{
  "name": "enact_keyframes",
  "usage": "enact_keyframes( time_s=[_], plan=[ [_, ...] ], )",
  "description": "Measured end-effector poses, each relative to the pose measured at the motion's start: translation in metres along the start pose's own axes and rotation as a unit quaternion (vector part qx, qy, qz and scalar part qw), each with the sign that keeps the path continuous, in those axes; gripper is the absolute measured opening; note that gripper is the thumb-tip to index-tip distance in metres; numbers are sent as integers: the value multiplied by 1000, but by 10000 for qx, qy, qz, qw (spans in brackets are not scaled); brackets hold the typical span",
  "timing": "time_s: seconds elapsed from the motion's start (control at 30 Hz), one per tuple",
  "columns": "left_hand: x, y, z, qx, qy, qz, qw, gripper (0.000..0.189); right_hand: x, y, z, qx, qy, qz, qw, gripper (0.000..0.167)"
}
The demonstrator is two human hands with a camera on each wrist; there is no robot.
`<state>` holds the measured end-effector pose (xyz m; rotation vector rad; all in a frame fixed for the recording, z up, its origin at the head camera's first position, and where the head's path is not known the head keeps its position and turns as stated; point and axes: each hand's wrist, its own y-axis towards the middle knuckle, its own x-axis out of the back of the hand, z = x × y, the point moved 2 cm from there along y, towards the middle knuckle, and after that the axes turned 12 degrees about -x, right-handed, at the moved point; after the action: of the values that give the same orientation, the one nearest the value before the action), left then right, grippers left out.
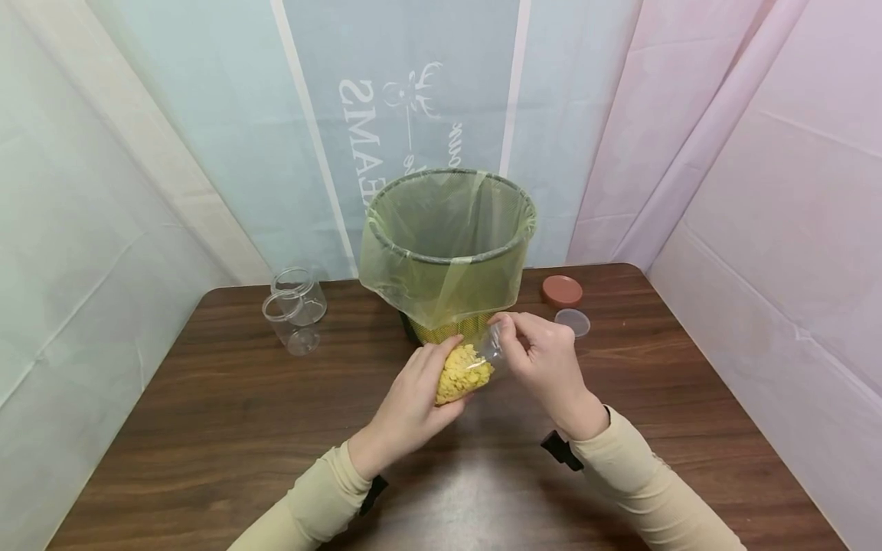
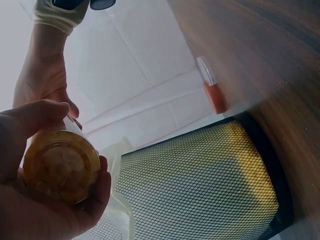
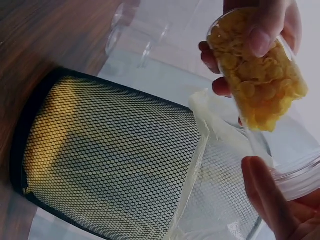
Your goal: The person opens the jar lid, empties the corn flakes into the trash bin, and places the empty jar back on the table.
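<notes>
My left hand [image 1: 413,394] grips a transparent jar [image 1: 492,346] round its lower body. Yellow flakes [image 1: 463,373], like cornflakes, fill its bottom part. The jar is tilted, its mouth toward my right hand [image 1: 547,367]. That hand holds the threaded rim [image 3: 300,175] with curled fingers, best seen in the right wrist view. Just beyond both hands stands a black mesh bin [image 3: 115,155], lined with a pale yellow plastic bag [image 1: 448,295] folded over its edge. In the left wrist view the jar's round base [image 2: 62,165] faces the camera.
Two transparent jars without lids [image 1: 281,317] stand together left of the bin. To its right a reddish-brown lid [image 1: 562,291] and a translucent disc [image 1: 573,322] lie on the brown wooden table [image 1: 207,459]. Hanging fabric [image 1: 220,115] encloses the back and sides.
</notes>
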<state>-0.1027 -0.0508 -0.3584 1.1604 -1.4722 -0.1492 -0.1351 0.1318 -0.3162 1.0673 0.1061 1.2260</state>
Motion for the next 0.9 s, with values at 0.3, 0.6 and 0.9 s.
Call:
enact_keyframes(
  time_s=[0.3,0.6,0.9],
  plan=[
    [3,3,1,-395,-274,-189,9987,67,6,0,-2,739,109,-375,9965,29],
    [4,4,2,42,-1547,-115,9879,64,12,2,2,1584,336,-619,9849,35],
    [8,8,0,809,-2593,113,9623,61,15,10,7,2525,1064,-603,9598,41]
  ],
)
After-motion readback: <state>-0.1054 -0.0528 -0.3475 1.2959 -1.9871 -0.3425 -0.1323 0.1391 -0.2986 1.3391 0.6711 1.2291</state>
